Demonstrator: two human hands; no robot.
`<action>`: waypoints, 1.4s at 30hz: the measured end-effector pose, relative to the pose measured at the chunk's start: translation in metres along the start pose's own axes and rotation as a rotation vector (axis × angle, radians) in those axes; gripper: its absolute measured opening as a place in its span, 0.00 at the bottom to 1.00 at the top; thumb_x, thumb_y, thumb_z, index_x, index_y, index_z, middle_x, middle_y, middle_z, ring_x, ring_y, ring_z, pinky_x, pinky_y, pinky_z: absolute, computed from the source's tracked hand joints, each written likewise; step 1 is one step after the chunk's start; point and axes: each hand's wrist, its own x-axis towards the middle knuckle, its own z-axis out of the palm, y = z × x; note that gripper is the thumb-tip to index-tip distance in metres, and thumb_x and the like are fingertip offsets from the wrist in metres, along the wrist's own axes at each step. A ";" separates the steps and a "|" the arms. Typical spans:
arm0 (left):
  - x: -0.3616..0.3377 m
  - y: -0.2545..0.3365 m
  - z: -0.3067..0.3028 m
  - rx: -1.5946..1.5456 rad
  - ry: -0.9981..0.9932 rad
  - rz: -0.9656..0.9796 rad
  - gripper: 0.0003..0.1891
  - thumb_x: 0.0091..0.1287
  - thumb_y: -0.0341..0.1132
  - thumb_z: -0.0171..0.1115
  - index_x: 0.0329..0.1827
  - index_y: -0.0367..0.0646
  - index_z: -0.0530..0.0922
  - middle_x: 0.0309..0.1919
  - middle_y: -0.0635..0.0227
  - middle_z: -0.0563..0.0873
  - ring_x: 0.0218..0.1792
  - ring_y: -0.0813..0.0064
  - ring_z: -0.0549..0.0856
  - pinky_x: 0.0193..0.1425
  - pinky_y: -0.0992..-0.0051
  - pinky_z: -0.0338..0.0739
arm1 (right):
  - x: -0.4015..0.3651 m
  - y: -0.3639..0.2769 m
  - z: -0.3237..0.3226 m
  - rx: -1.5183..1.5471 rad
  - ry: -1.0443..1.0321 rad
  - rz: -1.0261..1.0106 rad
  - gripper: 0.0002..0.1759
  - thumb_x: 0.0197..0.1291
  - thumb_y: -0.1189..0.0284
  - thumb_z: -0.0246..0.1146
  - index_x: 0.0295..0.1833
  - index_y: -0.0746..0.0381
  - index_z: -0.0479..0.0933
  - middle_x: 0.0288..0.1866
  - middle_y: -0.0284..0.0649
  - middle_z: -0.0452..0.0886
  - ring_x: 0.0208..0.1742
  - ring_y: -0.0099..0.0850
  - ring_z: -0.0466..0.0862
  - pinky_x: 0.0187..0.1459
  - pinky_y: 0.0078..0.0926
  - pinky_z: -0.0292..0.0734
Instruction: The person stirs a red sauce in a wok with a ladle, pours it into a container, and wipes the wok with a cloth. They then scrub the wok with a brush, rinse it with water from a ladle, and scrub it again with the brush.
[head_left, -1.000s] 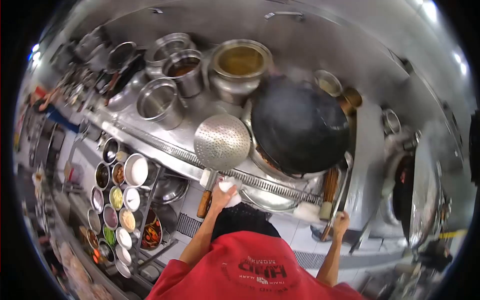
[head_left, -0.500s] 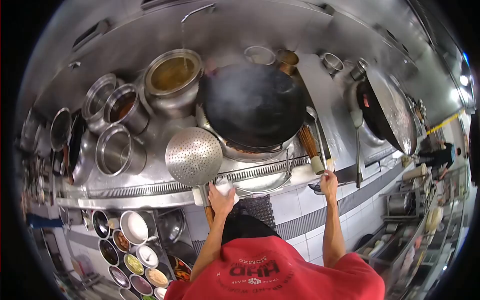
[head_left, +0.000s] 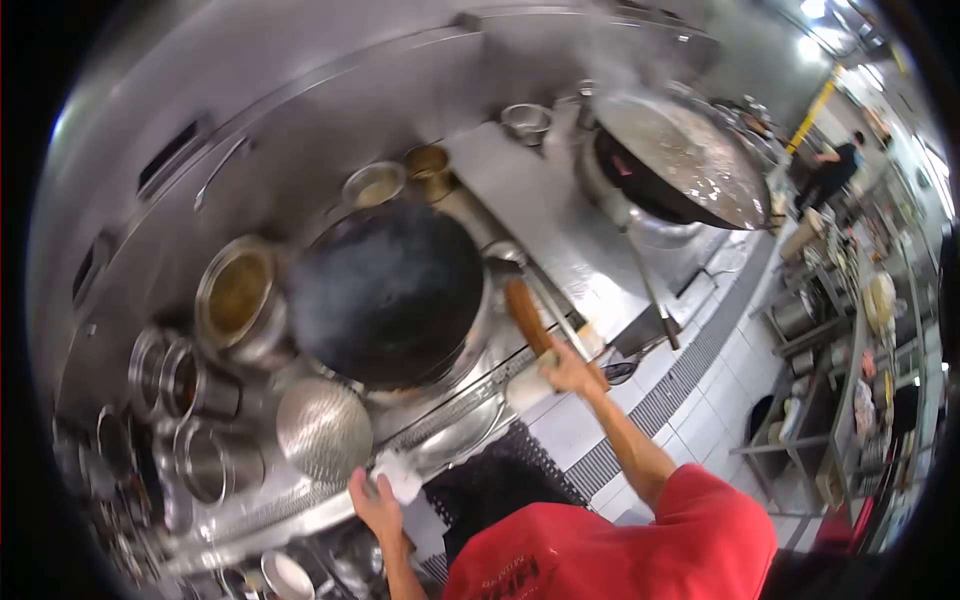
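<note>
My right hand point(head_left: 570, 368) is closed around the pale end of a bamboo wok brush point(head_left: 527, 317), beside the front rail. A ladle point(head_left: 503, 252) lies alongside, its handle passing close to that hand. My left hand point(head_left: 378, 508) has its fingers apart, next to a crumpled white cloth point(head_left: 398, 475). Just beyond those fingers rests a perforated skimmer point(head_left: 324, 428) with a round bowl. A large dark wok point(head_left: 400, 300) gives off steam on the burner in front of me.
Left of the wok stand a pot of yellowish liquid point(head_left: 238, 290) and several steel pots. A second wok, filled with liquid point(head_left: 690, 150), steams at the right, with a long-handled tool point(head_left: 648, 275) beside it. A person point(head_left: 835, 172) stands far right, past shelving point(head_left: 800, 435).
The view has swung to the right. My right hand has shifted from the ladle handle's end to the brush. My left hand has loosened and come away from the cloth and skimmer handle.
</note>
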 end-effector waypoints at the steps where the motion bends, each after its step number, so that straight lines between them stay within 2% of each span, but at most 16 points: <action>1: -0.001 -0.001 0.013 -0.034 -0.007 -0.047 0.23 0.57 0.28 0.61 0.55 0.30 0.69 0.51 0.53 0.76 0.52 0.62 0.74 0.60 0.68 0.66 | -0.017 0.007 0.006 -0.124 0.152 -0.071 0.45 0.44 0.63 0.66 0.68 0.65 0.58 0.61 0.52 0.71 0.64 0.41 0.69 0.65 0.29 0.60; 2: 0.003 0.005 0.031 -0.032 -0.042 -0.040 0.23 0.57 0.28 0.61 0.55 0.30 0.69 0.51 0.53 0.76 0.52 0.62 0.74 0.60 0.68 0.66 | -0.026 0.015 0.000 -0.129 0.171 -0.042 0.45 0.44 0.63 0.66 0.68 0.65 0.58 0.61 0.52 0.71 0.64 0.41 0.69 0.65 0.29 0.60; 4: 0.012 0.016 0.066 -0.006 -0.063 0.220 0.22 0.55 0.29 0.62 0.53 0.33 0.72 0.50 0.53 0.76 0.52 0.58 0.75 0.59 0.66 0.66 | -0.031 0.008 -0.010 0.134 -0.298 0.430 0.42 0.46 0.64 0.66 0.69 0.62 0.60 0.60 0.50 0.72 0.63 0.39 0.69 0.65 0.28 0.59; 8: 0.050 0.074 0.118 0.091 -0.088 0.580 0.18 0.54 0.34 0.63 0.47 0.37 0.75 0.44 0.51 0.79 0.48 0.51 0.76 0.56 0.60 0.68 | 0.021 -0.021 -0.039 0.434 -0.127 0.115 0.41 0.51 0.68 0.64 0.71 0.60 0.56 0.49 0.44 0.79 0.50 0.35 0.78 0.55 0.26 0.70; 10: 0.061 0.097 0.127 0.127 -0.208 0.479 0.14 0.54 0.38 0.64 0.39 0.37 0.78 0.33 0.52 0.83 0.39 0.54 0.80 0.48 0.61 0.71 | 0.079 -0.059 -0.050 0.104 0.032 -0.395 0.40 0.52 0.71 0.62 0.71 0.63 0.54 0.40 0.42 0.80 0.41 0.30 0.79 0.47 0.26 0.74; 13: 0.068 0.098 0.134 0.251 -0.240 0.488 0.13 0.55 0.42 0.64 0.29 0.38 0.81 0.22 0.57 0.82 0.29 0.57 0.81 0.41 0.63 0.71 | 0.162 -0.138 -0.011 -0.225 0.129 -0.460 0.39 0.49 0.65 0.64 0.69 0.56 0.60 0.44 0.52 0.80 0.44 0.46 0.81 0.46 0.36 0.74; 15: 0.072 0.100 0.134 0.284 -0.205 0.495 0.13 0.54 0.42 0.64 0.25 0.39 0.81 0.19 0.59 0.82 0.26 0.59 0.81 0.40 0.64 0.71 | 0.194 -0.168 0.064 -0.449 0.217 -0.234 0.37 0.51 0.62 0.60 0.69 0.51 0.58 0.40 0.55 0.79 0.40 0.52 0.81 0.42 0.46 0.76; 17: 0.069 0.104 0.136 0.240 -0.120 0.523 0.13 0.55 0.42 0.64 0.20 0.42 0.80 0.18 0.59 0.82 0.24 0.60 0.80 0.37 0.64 0.70 | 0.191 -0.165 0.125 -0.503 0.012 -0.385 0.31 0.49 0.68 0.57 0.61 0.59 0.59 0.38 0.58 0.79 0.40 0.54 0.81 0.44 0.46 0.77; 19: 0.073 0.100 0.134 0.227 -0.116 0.530 0.13 0.54 0.42 0.64 0.20 0.42 0.80 0.18 0.59 0.81 0.24 0.60 0.80 0.37 0.64 0.70 | 0.161 -0.165 0.143 -0.676 -0.553 -0.524 0.34 0.44 0.67 0.58 0.61 0.58 0.60 0.41 0.57 0.79 0.46 0.53 0.80 0.46 0.48 0.75; 22: 0.066 0.099 0.138 0.174 -0.099 0.533 0.12 0.54 0.41 0.64 0.20 0.42 0.80 0.18 0.59 0.81 0.24 0.60 0.80 0.36 0.64 0.69 | 0.155 -0.158 0.077 -0.868 -0.667 -0.575 0.25 0.41 0.71 0.60 0.51 0.56 0.70 0.38 0.51 0.82 0.42 0.46 0.83 0.40 0.40 0.79; 24: 0.069 0.098 0.140 0.221 -0.129 0.514 0.13 0.54 0.40 0.64 0.18 0.41 0.78 0.16 0.58 0.80 0.24 0.58 0.79 0.36 0.64 0.69 | 0.184 -0.164 0.060 -1.031 -0.596 -0.324 0.35 0.40 0.69 0.63 0.60 0.54 0.62 0.38 0.46 0.82 0.43 0.45 0.83 0.41 0.40 0.80; 30: 0.065 0.104 0.140 0.287 -0.142 0.499 0.15 0.54 0.42 0.64 0.17 0.41 0.77 0.16 0.57 0.79 0.25 0.57 0.80 0.36 0.61 0.69 | 0.170 -0.141 0.040 -0.966 -0.511 -0.587 0.32 0.41 0.72 0.61 0.59 0.55 0.69 0.36 0.48 0.82 0.42 0.45 0.83 0.43 0.42 0.77; 32: 0.061 0.108 0.138 0.272 -0.158 0.499 0.13 0.54 0.41 0.65 0.20 0.40 0.77 0.18 0.57 0.80 0.26 0.55 0.80 0.37 0.61 0.70 | 0.193 -0.153 -0.005 -0.961 -0.358 -0.280 0.32 0.46 0.71 0.58 0.62 0.53 0.64 0.47 0.51 0.78 0.48 0.48 0.80 0.47 0.42 0.75; 35: 0.062 0.103 0.129 -0.058 -0.156 0.414 0.11 0.52 0.34 0.68 0.34 0.38 0.78 0.29 0.58 0.82 0.33 0.57 0.81 0.43 0.64 0.73 | 0.165 -0.110 -0.010 -0.496 0.102 -0.400 0.35 0.51 0.70 0.58 0.67 0.50 0.60 0.48 0.51 0.79 0.46 0.52 0.79 0.44 0.46 0.74; 39: 0.076 0.080 0.064 -0.210 -0.014 0.163 0.16 0.55 0.36 0.67 0.44 0.39 0.78 0.39 0.58 0.82 0.41 0.67 0.81 0.48 0.69 0.74 | 0.085 -0.067 -0.003 -0.027 0.131 -0.257 0.36 0.54 0.74 0.59 0.69 0.64 0.56 0.60 0.56 0.70 0.60 0.46 0.73 0.58 0.33 0.68; 42: 0.115 0.049 -0.031 -0.162 0.204 0.125 0.16 0.56 0.32 0.66 0.47 0.38 0.77 0.38 0.63 0.82 0.39 0.73 0.80 0.48 0.73 0.73 | 0.024 -0.034 0.008 -0.077 0.007 -0.051 0.35 0.54 0.72 0.59 0.69 0.64 0.58 0.56 0.59 0.73 0.52 0.48 0.77 0.53 0.35 0.71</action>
